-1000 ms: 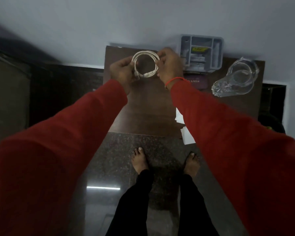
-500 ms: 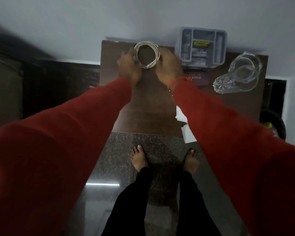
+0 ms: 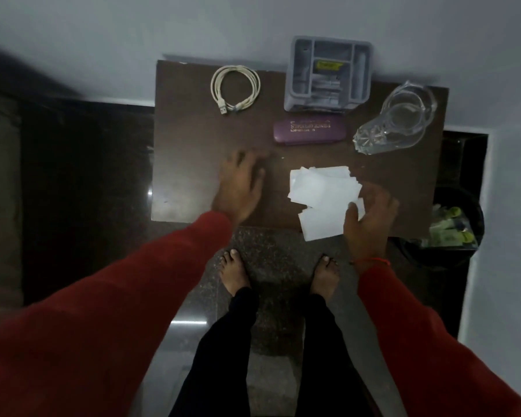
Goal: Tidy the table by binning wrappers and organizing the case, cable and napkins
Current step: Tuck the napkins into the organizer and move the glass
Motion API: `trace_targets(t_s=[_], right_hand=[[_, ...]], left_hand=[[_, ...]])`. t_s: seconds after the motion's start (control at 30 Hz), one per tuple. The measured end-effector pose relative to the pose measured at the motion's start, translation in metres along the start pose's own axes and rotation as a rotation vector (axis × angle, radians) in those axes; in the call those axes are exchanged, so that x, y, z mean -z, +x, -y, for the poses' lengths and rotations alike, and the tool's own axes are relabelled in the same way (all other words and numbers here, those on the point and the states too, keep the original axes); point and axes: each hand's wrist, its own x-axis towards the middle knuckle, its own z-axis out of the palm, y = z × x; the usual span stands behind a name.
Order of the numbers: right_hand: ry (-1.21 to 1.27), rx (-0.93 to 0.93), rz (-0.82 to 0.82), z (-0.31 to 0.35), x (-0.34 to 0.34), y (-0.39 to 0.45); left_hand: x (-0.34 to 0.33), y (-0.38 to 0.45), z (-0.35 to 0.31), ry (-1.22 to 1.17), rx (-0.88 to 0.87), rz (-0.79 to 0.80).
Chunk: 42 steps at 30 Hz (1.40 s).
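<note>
Head view: loose white paper napkins (image 3: 324,195) lie fanned near the front edge of the dark brown wooden table (image 3: 193,164), long side running toward 1 o'clock. The right hand (image 3: 369,213), nearer, sits at their 4 o'clock, fingers spread, thumb touching a sheet, gripping nothing. The left hand (image 3: 241,188), blurred, open and empty, hovers at their 9 o'clock.

On the dark table (image 3: 193,139) a coiled white cable (image 3: 235,89) lies at the far edge beside a grey organizer (image 3: 328,73), a purple case (image 3: 310,130) before it, while the right hand (image 3: 370,218) touches scattered white napkins (image 3: 322,194) and the blurred left hand (image 3: 241,185), fingers spread, holds nothing.
</note>
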Motion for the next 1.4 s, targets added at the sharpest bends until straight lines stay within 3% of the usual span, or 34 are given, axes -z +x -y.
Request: trace_targets(t_s=[0.13,0.2,0.3,0.43,0.53,0.7,0.83,0.97,1.1,1.2,1.27,1.4], right_hand=[[0.081,-0.566,-0.027,-0.003,-0.005,-0.010],[0.254,-0.826,0.022,-0.005,-0.009,-0.009],[0.591,-1.008,0.060,-0.011,-0.016,-0.007],[0.635,-0.931,-0.051,-0.006,-0.016,-0.012],[0.629,-0.916,-0.027,-0.015,-0.013,-0.013],[0.528,-0.894,0.070,-0.022,-0.003,-0.013],[0.598,-0.655,0.061,-0.005,0.010,-0.017],[0.784,-0.425,0.055,0.018,0.026,-0.014],[1.089,-0.424,0.158,0.049,0.038,0.004],[1.293,-0.418,0.342,0.066,0.047,0.018],[1.234,-0.405,0.428,0.074,0.047,0.025],[0.751,-0.310,0.421,0.083,0.028,0.028]], left_hand=[[-0.038,-0.006,-0.041,0.064,-0.196,0.124],[-0.057,0.002,-0.059,0.179,-0.224,0.191],[-0.080,0.010,-0.079,0.386,-0.220,0.291],[-0.096,0.007,-0.089,0.575,-0.128,0.243],[-0.099,0.002,-0.092,0.532,-0.055,0.165],[-0.092,-0.001,-0.092,0.176,0.186,0.231],[-0.066,-0.007,-0.097,-0.319,0.358,0.155],[-0.038,-0.016,-0.094,-0.660,0.501,0.029],[-0.020,-0.018,-0.093,-0.976,0.539,-0.045],[-0.014,-0.018,-0.089,-1.016,0.552,-0.081],[-0.011,-0.019,-0.088,-1.006,0.553,-0.082],[-0.007,-0.024,-0.101,-1.142,0.511,-0.006]])
